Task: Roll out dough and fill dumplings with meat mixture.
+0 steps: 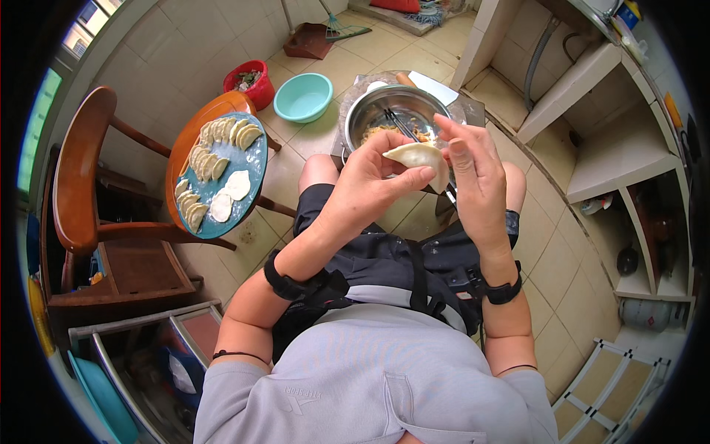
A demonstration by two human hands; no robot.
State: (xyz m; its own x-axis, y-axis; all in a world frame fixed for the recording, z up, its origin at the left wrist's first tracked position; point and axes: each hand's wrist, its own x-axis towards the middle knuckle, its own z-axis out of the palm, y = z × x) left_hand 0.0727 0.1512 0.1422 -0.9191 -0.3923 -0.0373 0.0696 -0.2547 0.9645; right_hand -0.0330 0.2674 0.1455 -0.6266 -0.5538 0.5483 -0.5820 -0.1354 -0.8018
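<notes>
My left hand (373, 183) holds a folded dumpling (417, 156) between thumb and fingers, its curved edge hanging down at the right. My right hand (476, 172) is raised just right of the dumpling with its fingers apart; whether a fingertip touches the dough, I cannot tell. Beneath both hands is a steel bowl (355, 111) with filling (383, 132) in it and dark chopsticks (400, 123) leaning inside. To the left, a blue-green round tray (252, 172) dusted with flour carries rows of dumplings (208, 164) and a few flat dough wrappers (238, 185).
The tray rests on a wooden chair (83, 172). A cleaver (434, 89) lies behind the bowl on a low table (475, 111). Beyond stand a turquoise basin (303, 98), a red bucket (264, 89) and a dustpan (308, 41). Shelving (621, 166) lines the right side.
</notes>
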